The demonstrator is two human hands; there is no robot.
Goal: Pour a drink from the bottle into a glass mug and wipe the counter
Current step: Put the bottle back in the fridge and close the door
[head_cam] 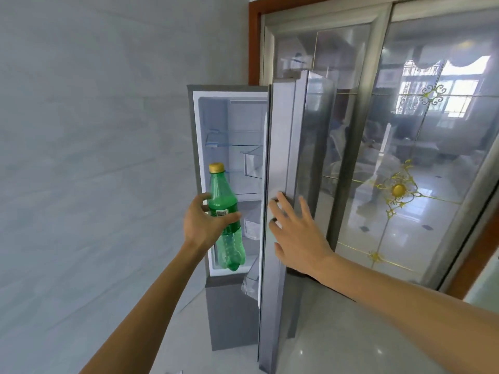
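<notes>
head view: the left hand (201, 225) is wrapped around the middle of a green plastic bottle with a gold screw cap (225, 217), held upright just in front of the open silver fridge (229, 147). the right hand (294, 233) lies flat with fingers spread on the edge of the grey fridge door (280, 163), right of the bottle, gripping nothing. this looks like the fetching step: next the door likely needs pushing shut, then the bottle carried to the counter and mug, neither in sight. the bottle's label shows a barcode; its writing is too small to read.
</notes>
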